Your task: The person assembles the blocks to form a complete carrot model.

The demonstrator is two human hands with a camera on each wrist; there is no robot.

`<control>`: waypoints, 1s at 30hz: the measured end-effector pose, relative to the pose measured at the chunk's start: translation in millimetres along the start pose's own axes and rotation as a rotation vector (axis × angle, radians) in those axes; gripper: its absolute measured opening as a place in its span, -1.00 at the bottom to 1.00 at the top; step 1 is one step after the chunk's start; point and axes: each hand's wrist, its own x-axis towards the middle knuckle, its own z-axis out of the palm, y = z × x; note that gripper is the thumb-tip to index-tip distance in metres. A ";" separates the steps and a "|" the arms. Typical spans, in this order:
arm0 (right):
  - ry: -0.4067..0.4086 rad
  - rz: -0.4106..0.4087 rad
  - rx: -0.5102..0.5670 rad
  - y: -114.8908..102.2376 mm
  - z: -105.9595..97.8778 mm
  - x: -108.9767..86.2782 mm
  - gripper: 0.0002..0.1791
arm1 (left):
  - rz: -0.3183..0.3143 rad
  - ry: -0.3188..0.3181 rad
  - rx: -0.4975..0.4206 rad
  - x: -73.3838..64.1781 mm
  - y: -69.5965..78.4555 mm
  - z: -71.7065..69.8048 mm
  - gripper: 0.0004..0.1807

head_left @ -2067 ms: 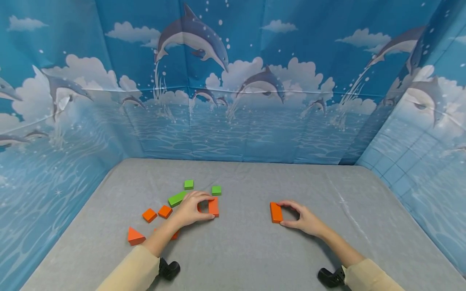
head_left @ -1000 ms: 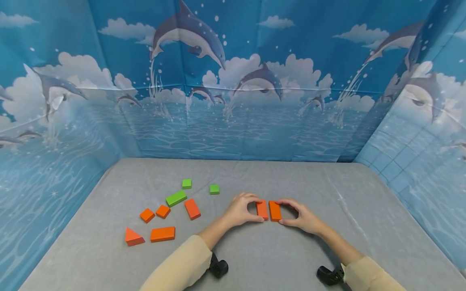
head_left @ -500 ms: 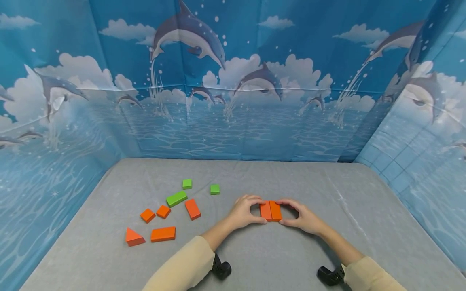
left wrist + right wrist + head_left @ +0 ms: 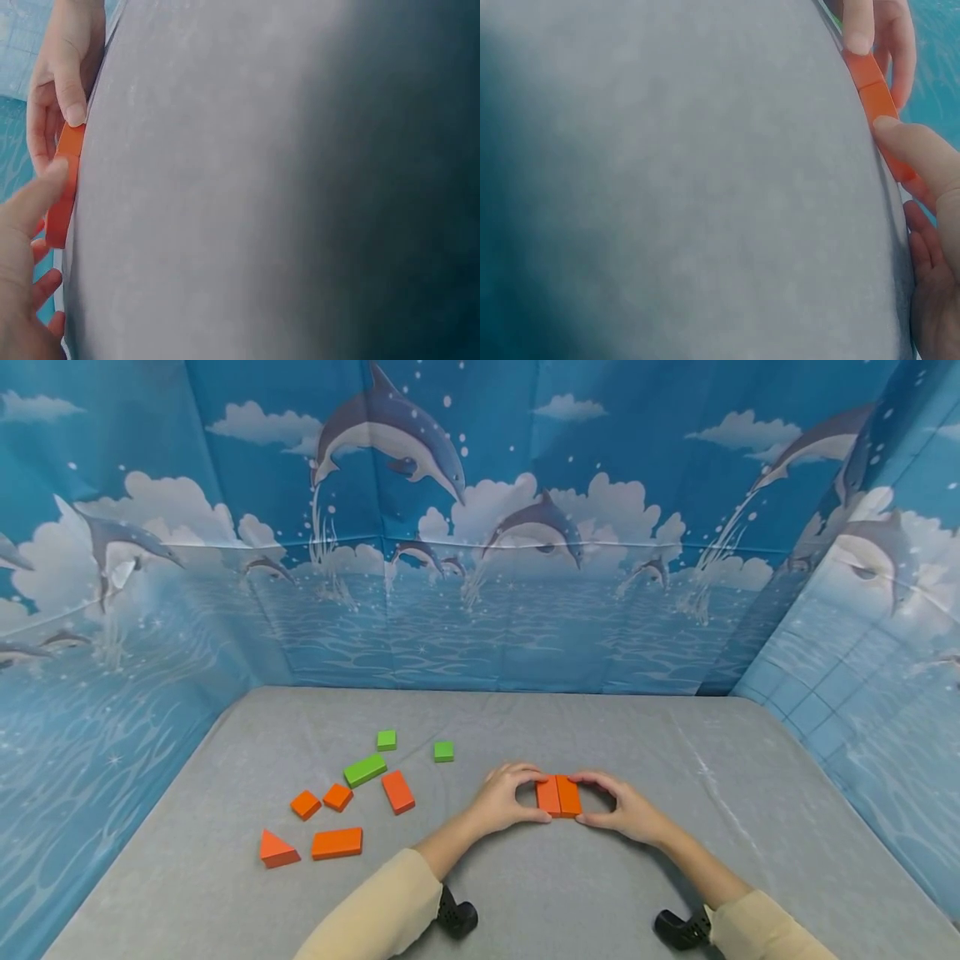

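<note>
Two orange rectangular blocks lie side by side on the grey cloth, long sides together, right of the middle in the head view. My left hand [image 4: 504, 797] pinches the left orange block [image 4: 547, 797] between thumb and fingers at its near and far ends. The right orange block [image 4: 568, 797] is pinched the same way by my right hand [image 4: 628, 810]. In the left wrist view the left hand's thumb [image 4: 46, 191] presses the near end of its block [image 4: 61, 214]. The right wrist view shows the right hand's thumb [image 4: 907, 135] on the other block [image 4: 877, 99].
To the left on the grey table cloth [image 4: 600, 893] lie an orange triangular block [image 4: 277, 849], two orange rectangular blocks [image 4: 337, 843], two small orange blocks [image 4: 338, 797], a long green block [image 4: 365, 771] and two small green blocks [image 4: 444, 752]. A dolphin-printed curtain [image 4: 480, 635] stands behind.
The left hand has carried an orange block rightward from the group on the left and set it against the right hand's block, closing the gap. The right hand has stayed in place.
</note>
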 end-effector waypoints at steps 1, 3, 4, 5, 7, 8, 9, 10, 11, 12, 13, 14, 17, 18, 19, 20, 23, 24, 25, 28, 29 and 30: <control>-0.002 0.004 0.001 -0.2 0.0 0.0 -0.41 | 0.006 0.005 -0.023 -0.4 -0.5 -2.0 -0.38; -0.004 0.016 0.002 -0.6 0.0 -0.1 -0.40 | 0.010 0.019 -0.074 -2.1 -2.9 -7.6 -0.36; -0.007 0.022 0.002 -0.9 -0.1 -0.2 -0.40 | 0.009 0.030 -0.106 -3.6 -4.7 -11.4 -0.35; -0.008 0.030 0.004 -1.1 -0.1 -0.2 -0.39 | 0.006 0.045 -0.136 -5.4 -6.6 -15.6 -0.34; -0.008 0.037 0.007 -1.4 -0.2 -0.3 -0.39 | -0.001 0.080 -0.173 -11.0 -11.1 -25.1 -0.34; -0.007 0.039 0.007 -1.5 -0.3 -0.4 -0.39 | -0.014 0.094 -0.174 -15.0 -13.7 -29.9 -0.33; -0.006 0.040 0.010 -1.5 -0.3 -0.5 -0.39 | -0.025 0.109 -0.175 -19.3 -16.1 -35.0 -0.33; -0.006 0.039 0.010 -1.4 -0.4 -0.6 -0.39 | -0.036 0.125 -0.163 -24.1 -18.8 -39.8 -0.33; -0.005 0.039 0.011 -1.3 -0.4 -0.7 -0.39 | -0.045 0.142 -0.155 -29.5 -21.0 -44.7 -0.33; -0.004 0.036 0.010 -1.2 -0.5 -0.8 -0.40 | -0.053 0.160 -0.145 -35.1 -23.4 -49.5 -0.33; -0.004 0.034 0.009 -1.0 -0.6 -0.9 -0.40 | -0.061 0.179 -0.134 -40.9 -25.7 -54.3 -0.33; -0.002 0.033 0.007 -0.8 -0.7 -0.9 -0.40 | -0.070 0.198 -0.122 -46.7 -28.2 -58.6 -0.33; 0.000 0.032 -0.002 0.5 -0.9 -1.4 -0.40 | -0.097 0.261 -0.093 -64.5 -35.8 -70.5 -0.34; 0.000 0.031 -0.003 0.9 -1.0 -1.6 -0.40 | -0.107 0.280 -0.081 -69.9 -38.9 -73.7 -0.34; 0.001 0.033 -0.003 1.3 -1.1 -1.8 -0.40 | -0.118 0.297 -0.073 -75.3 -41.7 -76.9 -0.34; 0.001 0.034 -0.004 1.8 -1.1 -2.0 -0.40 | -0.127 0.314 -0.062 -80.4 -45.0 -79.6 -0.35; 0.002 0.035 -0.004 2.4 -1.1 -2.3 -0.40 | -0.148 0.353 -0.028 -94.3 -53.0 -87.1 -0.36; 0.002 0.034 -0.004 2.4 -1.1 -2.2 -0.40 | -0.155 0.364 -0.010 -98.4 -55.5 -89.2 -0.36; 0.002 0.033 -0.005 2.2 -1.0 -2.1 -0.40 | -0.163 0.375 0.012 -102.2 -57.8 -91.1 -0.37; 0.001 0.027 -0.006 1.2 -0.9 -1.3 -0.39 | -0.184 0.396 0.080 -111.4 -63.7 -96.3 -0.36; 0.000 0.028 -0.005 0.8 -0.9 -1.1 -0.39 | -0.191 0.399 0.098 -113.8 -65.6 -97.5 -0.37; -0.002 0.030 -0.004 0.5 -0.8 -0.9 -0.39 | -0.196 0.399 0.110 -115.9 -67.5 -98.6 -0.37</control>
